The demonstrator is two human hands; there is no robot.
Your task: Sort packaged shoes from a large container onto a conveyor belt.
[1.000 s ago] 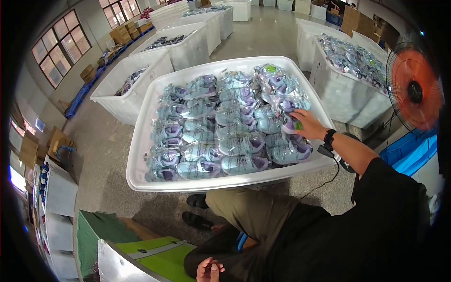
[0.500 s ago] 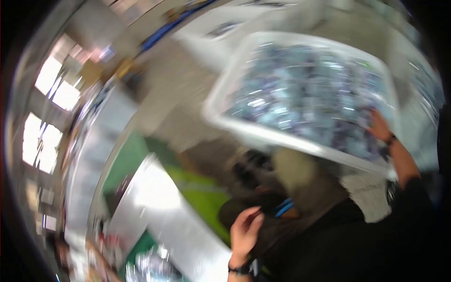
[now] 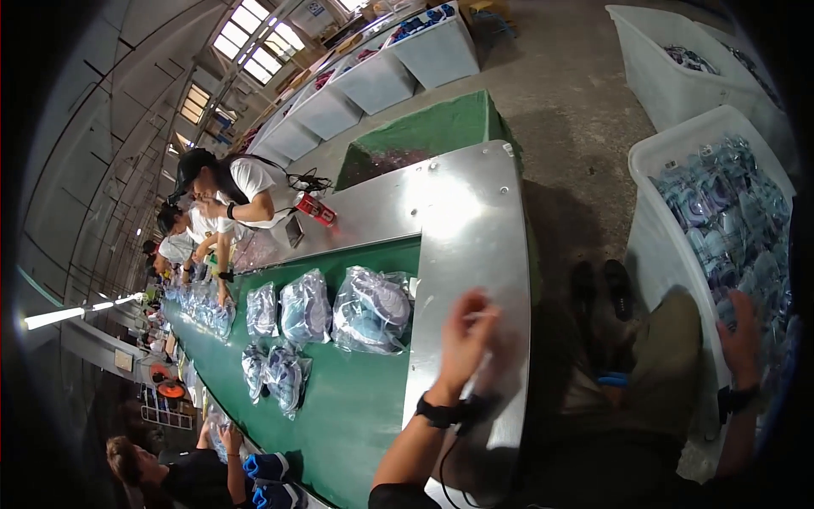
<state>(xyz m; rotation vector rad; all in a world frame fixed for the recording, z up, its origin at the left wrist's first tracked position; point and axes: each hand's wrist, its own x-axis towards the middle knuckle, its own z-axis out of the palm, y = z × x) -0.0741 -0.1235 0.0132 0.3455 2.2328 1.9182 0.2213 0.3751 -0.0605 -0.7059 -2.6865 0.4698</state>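
Note:
My left hand [image 3: 466, 341] hovers over the bare metal end plate [image 3: 462, 204] of a conveyor. Its fingers look bent and are smeared by motion, so whether they hold anything is unclear. On the green belt [image 3: 356, 407], left of that hand, lie several clear bags of grey-blue shoes [image 3: 373, 310]. Over at the right, my right hand [image 3: 741, 338] reaches to the near part of a white bin [image 3: 657, 220], fingers stretched out by the bagged shoes [image 3: 721, 199] heaped inside. Nothing shows in its grasp.
Co-workers in white shirts [image 3: 254, 188] stand along the belt's far side; a person in black [image 3: 191, 477] works at lower left. A red can [image 3: 315, 209] stands on the metal edge. A green-covered block [image 3: 424, 127] and white bins [image 3: 432, 55] lie beyond. Another bin [image 3: 670, 72] is at upper right.
My view has swung left, so the belt and co-workers now show and the shoe bin sits at the right edge. My left hand is now above the metal plate; my right remains at the bin.

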